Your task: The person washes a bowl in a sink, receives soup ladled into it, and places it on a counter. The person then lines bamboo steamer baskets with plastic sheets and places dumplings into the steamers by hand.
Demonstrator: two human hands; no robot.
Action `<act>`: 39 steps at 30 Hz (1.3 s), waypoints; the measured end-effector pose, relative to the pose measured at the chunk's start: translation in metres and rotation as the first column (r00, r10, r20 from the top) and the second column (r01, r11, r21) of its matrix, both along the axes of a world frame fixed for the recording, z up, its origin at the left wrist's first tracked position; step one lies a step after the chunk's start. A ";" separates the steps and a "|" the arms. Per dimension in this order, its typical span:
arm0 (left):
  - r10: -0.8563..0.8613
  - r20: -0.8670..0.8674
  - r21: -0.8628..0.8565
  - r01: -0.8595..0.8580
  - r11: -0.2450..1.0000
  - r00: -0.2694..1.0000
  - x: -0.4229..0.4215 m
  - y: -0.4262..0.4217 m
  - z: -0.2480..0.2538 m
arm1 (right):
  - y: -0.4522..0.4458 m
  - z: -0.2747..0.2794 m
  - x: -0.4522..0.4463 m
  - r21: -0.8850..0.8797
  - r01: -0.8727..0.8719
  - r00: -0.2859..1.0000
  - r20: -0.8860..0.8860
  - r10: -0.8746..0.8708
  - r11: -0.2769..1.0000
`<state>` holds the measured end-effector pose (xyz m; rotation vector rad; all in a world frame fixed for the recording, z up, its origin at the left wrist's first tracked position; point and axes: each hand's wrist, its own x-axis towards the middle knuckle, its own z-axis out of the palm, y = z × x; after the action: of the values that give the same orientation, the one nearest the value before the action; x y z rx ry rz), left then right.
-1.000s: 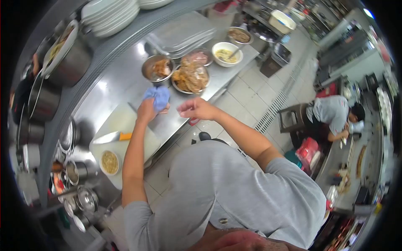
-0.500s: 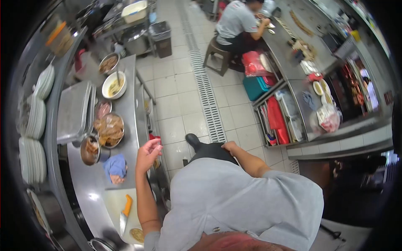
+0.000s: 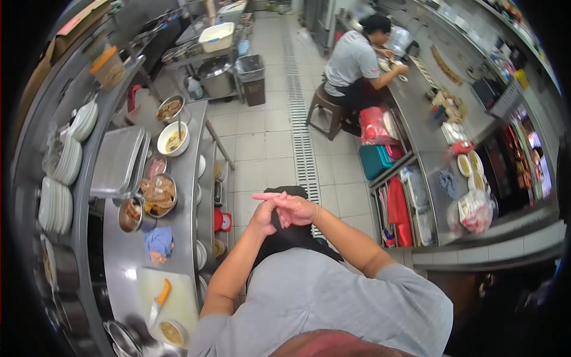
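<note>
My left hand [image 3: 265,216] and my right hand [image 3: 298,210] are clasped together in front of my body, above the floor drain. Their fingers overlap, and one finger sticks out to the left. I see nothing else between them. To the left, a steel counter [image 3: 116,279] carries a white cutting board [image 3: 181,288]. On the board lies a knife [image 3: 160,300] with an orange handle, beside a small bowl of pale food [image 3: 172,333]. A blue cloth [image 3: 158,240] sits farther up the counter, apart from both hands.
Metal bowls of food [image 3: 157,195] and a white bowl [image 3: 173,139] stand along the left counter. Stacked plates [image 3: 55,205] fill the shelf. A seated co-worker [image 3: 354,65] works at the right-hand counter [image 3: 410,107]. A bin [image 3: 251,80] stands ahead by the slotted drain [image 3: 302,143].
My hands have come together; the left was raised by the counter and the right was low at my leg. The view has shifted slightly, and the co-worker shows more fully.
</note>
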<state>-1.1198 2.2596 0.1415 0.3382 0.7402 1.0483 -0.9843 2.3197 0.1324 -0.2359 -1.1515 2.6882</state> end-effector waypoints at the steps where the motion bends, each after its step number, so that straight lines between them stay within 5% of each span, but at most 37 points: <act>1: 0.019 -0.006 0.046 -0.018 0.999 1.000 0.008 0.009 0.004 | 0.011 0.008 0.009 0.066 0.017 0.998 0.067 -0.022 0.998; 6: 0.152 -0.224 0.099 -0.133 0.986 0.963 0.058 0.057 -0.071 | 0.053 -0.004 0.043 0.292 0.312 0.917 0.155 -0.367 0.904; 7: 0.225 -0.183 0.100 -0.209 0.973 0.957 0.063 0.060 -0.065 | 0.065 -0.002 0.050 0.491 0.350 0.862 0.164 -0.479 0.798; 9: 0.365 0.030 -0.011 -0.365 0.931 0.930 0.067 0.054 -0.034 | 0.093 -0.009 0.062 0.551 0.453 0.772 0.151 -0.618 0.701; 11: 0.413 0.144 -0.024 -0.414 0.910 0.899 0.058 0.045 -0.042 | 0.109 -0.014 0.053 0.961 0.256 0.804 -0.151 -0.576 0.106; 12: 0.466 0.194 -0.045 -0.466 0.883 0.863 0.065 0.042 -0.038 | 0.108 -0.014 0.056 0.949 0.171 0.830 -0.284 -0.480 -0.265; 14: 0.552 0.278 -0.058 -0.560 0.826 0.786 0.070 0.044 -0.021 | 0.078 -0.018 0.047 0.961 0.183 0.935 -0.236 -0.266 -0.207; 17: 0.605 -0.004 -0.047 -0.605 0.795 0.796 0.069 0.024 -0.030 | 0.066 -0.028 0.027 0.967 0.248 0.962 -0.254 -0.101 -0.065; 21: 0.455 -0.360 -0.040 -0.500 0.865 0.815 0.058 -0.017 -0.035 | 0.073 -0.051 -0.011 0.993 0.117 0.958 -0.108 0.265 -0.021; 23: 0.232 -0.761 0.068 -0.281 0.957 0.606 0.040 -0.033 -0.024 | 0.069 -0.055 -0.025 0.999 0.031 0.944 -0.032 0.330 0.009; 25: 0.045 -0.978 0.034 -0.055 0.998 0.205 0.028 -0.050 -0.017 | 0.056 -0.049 -0.033 1.000 -0.007 0.919 -0.002 0.395 0.021; 26: 0.163 -0.986 0.162 -0.012 0.987 0.035 0.021 -0.055 -0.025 | 0.046 -0.048 -0.037 0.995 -0.025 0.931 -0.013 0.366 0.099; 30: 0.310 -0.941 0.333 -0.216 0.918 -0.136 -0.030 -0.074 0.003 | 0.052 -0.128 -0.051 0.752 -0.532 0.837 0.395 0.379 0.390; 31: 0.407 -0.892 0.448 -0.260 0.855 -0.198 -0.026 -0.082 0.020 | 0.046 -0.146 -0.043 0.820 -0.549 0.802 0.463 0.377 0.160; 32: 0.445 -0.879 0.476 -0.256 0.841 -0.172 -0.019 -0.084 0.026 | 0.040 -0.164 -0.034 0.844 -0.530 0.772 0.519 0.368 -0.080; 34: 0.437 -0.900 0.431 -0.176 0.885 -0.006 0.002 -0.077 -0.005 | 0.024 -0.180 -0.021 0.814 -0.532 0.698 0.577 0.424 -0.232; 35: 0.376 -0.918 0.366 -0.090 0.926 0.128 0.014 -0.072 -0.037 | 0.013 -0.184 -0.022 0.808 -0.554 0.676 0.576 0.460 -0.200; 37: -0.106 -0.993 -0.095 0.160 0.982 0.058 0.040 -0.086 -0.077 | -0.009 -0.179 -0.035 0.795 -0.600 0.654 0.554 0.515 -0.094; 39: -0.035 -0.994 -0.035 0.003 0.999 0.107 0.033 -0.115 -0.091 | -0.026 -0.171 -0.045 0.777 -0.630 0.646 0.525 0.554 -0.002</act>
<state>-1.0871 2.1449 0.0509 1.1240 2.0210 0.6241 -1.0292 2.2940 -0.0390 0.5244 -3.2046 1.7773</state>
